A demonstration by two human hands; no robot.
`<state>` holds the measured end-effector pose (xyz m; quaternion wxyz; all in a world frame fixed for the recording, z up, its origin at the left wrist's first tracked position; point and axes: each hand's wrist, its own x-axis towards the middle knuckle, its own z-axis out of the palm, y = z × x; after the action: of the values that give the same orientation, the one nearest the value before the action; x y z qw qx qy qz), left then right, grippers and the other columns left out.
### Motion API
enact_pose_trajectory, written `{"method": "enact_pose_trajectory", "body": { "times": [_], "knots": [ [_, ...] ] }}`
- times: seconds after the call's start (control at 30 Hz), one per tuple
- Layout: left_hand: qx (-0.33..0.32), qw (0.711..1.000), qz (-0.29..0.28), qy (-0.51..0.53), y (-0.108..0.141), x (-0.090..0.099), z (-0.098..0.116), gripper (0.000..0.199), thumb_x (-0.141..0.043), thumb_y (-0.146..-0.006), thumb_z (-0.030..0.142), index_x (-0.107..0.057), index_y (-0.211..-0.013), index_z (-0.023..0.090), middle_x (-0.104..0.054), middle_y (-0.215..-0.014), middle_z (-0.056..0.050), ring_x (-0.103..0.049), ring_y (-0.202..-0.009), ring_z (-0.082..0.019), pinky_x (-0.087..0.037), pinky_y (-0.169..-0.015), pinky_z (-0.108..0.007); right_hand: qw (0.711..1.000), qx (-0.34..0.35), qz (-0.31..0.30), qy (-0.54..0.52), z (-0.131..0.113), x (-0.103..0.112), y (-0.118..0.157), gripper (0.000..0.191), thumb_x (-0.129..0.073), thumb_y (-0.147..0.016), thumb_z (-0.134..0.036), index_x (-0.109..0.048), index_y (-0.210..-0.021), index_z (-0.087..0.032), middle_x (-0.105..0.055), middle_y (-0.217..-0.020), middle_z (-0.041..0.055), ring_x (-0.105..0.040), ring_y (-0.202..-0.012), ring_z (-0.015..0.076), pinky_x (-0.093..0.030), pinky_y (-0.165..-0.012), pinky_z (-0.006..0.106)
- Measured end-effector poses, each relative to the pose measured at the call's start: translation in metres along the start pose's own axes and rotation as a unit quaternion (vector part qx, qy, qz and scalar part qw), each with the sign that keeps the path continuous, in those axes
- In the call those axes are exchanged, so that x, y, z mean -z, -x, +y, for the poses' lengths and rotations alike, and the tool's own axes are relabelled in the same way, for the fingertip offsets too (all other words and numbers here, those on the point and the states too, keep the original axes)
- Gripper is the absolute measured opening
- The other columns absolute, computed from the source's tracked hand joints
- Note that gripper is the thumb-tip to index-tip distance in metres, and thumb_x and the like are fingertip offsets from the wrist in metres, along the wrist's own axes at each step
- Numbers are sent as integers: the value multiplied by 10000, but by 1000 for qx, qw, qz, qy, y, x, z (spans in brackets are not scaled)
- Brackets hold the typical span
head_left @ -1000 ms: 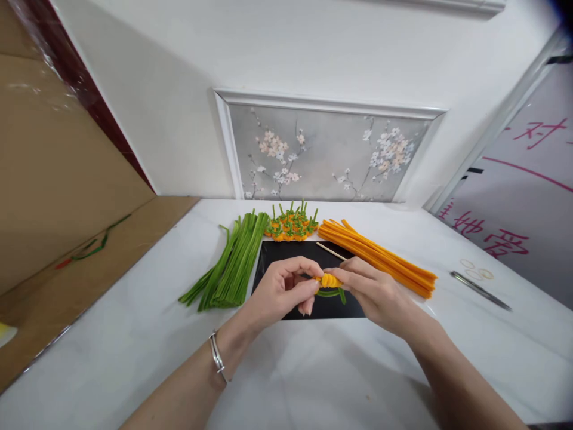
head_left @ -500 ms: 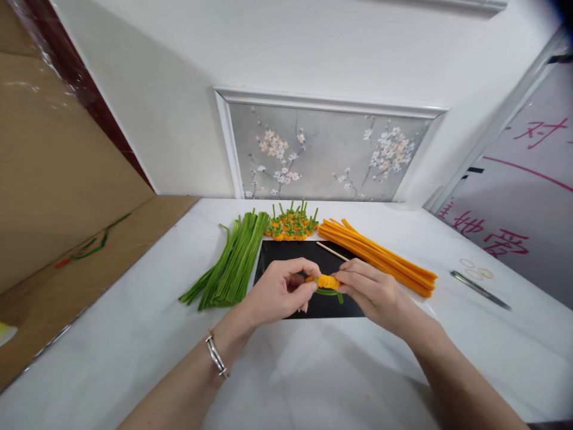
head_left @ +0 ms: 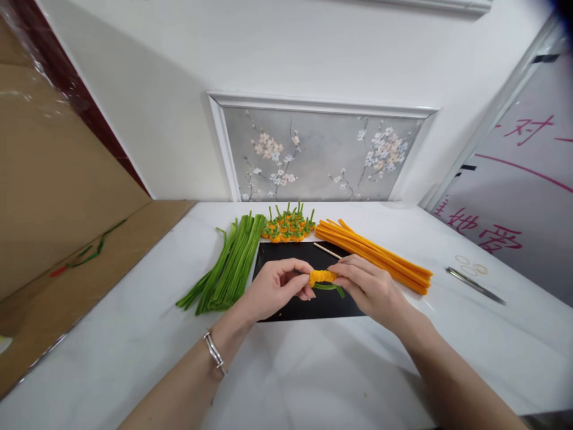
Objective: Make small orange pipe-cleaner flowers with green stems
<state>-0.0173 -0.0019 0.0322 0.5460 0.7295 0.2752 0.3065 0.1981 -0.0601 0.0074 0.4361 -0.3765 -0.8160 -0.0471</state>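
Observation:
A coiled orange pipe cleaner (head_left: pixel 321 276) is stretched between my two hands above a black mat (head_left: pixel 286 251). Thumb and fingers of my left hand (head_left: pixel 275 288) pinch its left end. At the right end, my right hand (head_left: pixel 373 289) grips it with fingers pressed together. Short green pipe cleaner pieces (head_left: pixel 328 287) show just below the coil; whether they touch it I cannot tell. A thin wooden stick (head_left: pixel 326 249) points out from behind my right hand, its other end hidden.
Green pipe cleaners (head_left: pixel 235 263) lie bundled left of the mat, orange pipe cleaners (head_left: pixel 376 254) to the right. Several small orange-and-green pieces (head_left: pixel 289 226) stand behind it. Farther right are tweezers (head_left: pixel 477 285) and rubber bands (head_left: pixel 470 266). A cardboard box (head_left: pixel 67 179) borders the table's left.
The orange coil has turned in my fingers, and the green bit seen at its left end no longer shows. Both hands keep their grip. The view has shifted slightly.

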Motion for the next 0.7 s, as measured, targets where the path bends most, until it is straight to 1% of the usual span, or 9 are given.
{"method": "enact_pose_trajectory", "body": {
  "times": [0.1,0.2,0.3,0.37,0.43,0.5,0.57,0.63,0.7],
  "knots": [
    [-6,1000,-5,-4,-1,-2,-4,140,-566,-851,204,-642,-931,118,-686,-670,-32,-655,-622,-115,-549,-635,-221,1000,9,2,0,-3,-1,-1,196,-513,-923,-106,-581,-1095,-171,-656,-959,98,-600,-941,207,-537,-804,349],
    [-28,999,16,21,-2,-5,-8,170,-575,-846,203,-645,-986,136,-697,-875,-50,-661,-742,-120,-563,-729,-246,999,26,6,22,-8,-4,-3,191,-519,-914,-101,-577,-1085,-163,-665,-923,97,-599,-914,214,-536,-782,357],
    [-12,991,94,95,-4,-13,-8,249,-627,-822,235,-614,-1065,182,-621,-1154,-51,-643,-885,-127,-562,-808,-273,995,42,6,85,-13,-7,-5,185,-527,-900,-97,-583,-1066,-156,-667,-884,100,-600,-884,227,-532,-739,354],
    [21,973,168,159,-4,-20,-6,260,-659,-814,286,-577,-1047,206,-602,-1143,-33,-643,-901,-129,-563,-812,-288,989,47,10,139,-15,-10,-4,183,-507,-904,-98,-594,-1052,-162,-659,-855,99,-600,-870,229,-525,-741,362],
    [61,954,200,216,-4,-26,-4,243,-669,-815,343,-553,-968,193,-628,-1027,-24,-656,-866,-131,-554,-825,-308,981,47,9,189,-16,-13,-4,181,-477,-918,-108,-607,-1031,-164,-648,-828,97,-597,-858,229,-516,-755,378],
    [85,946,188,252,-4,-32,-3,256,-678,-812,354,-549,-953,185,-652,-950,-29,-658,-866,-141,-542,-845,-325,973,44,-7,226,-19,-17,-3,187,-450,-932,-116,-619,-1001,-155,-639,-804,99,-592,-840,230,-505,-732,379],
    [89,945,168,267,-4,-35,-4,293,-701,-795,311,-563,-1021,188,-674,-954,-45,-645,-917,-155,-531,-850,-320,970,39,-32,240,-23,-21,-4,194,-441,-938,-113,-628,-978,-147,-641,-792,99,-590,-816,226,-490,-706,370],
    [89,947,155,267,-4,-34,-6,322,-710,-777,270,-585,-1062,184,-687,-972,-57,-631,-945,-159,-518,-836,-293,975,38,-42,213,-27,-24,-6,173,-465,-938,-129,-633,-971,-149,-657,-799,96,-597,-803,218,-484,-706,361],
    [81,958,138,237,-4,-30,-8,298,-694,-780,264,-623,-1056,176,-691,-957,-51,-627,-891,-146,-501,-797,-263,990,29,-21,139,-27,-24,-8,139,-505,-934,-166,-639,-970,-165,-674,-821,84,-605,-783,201,-492,-715,346]
  ]
}}
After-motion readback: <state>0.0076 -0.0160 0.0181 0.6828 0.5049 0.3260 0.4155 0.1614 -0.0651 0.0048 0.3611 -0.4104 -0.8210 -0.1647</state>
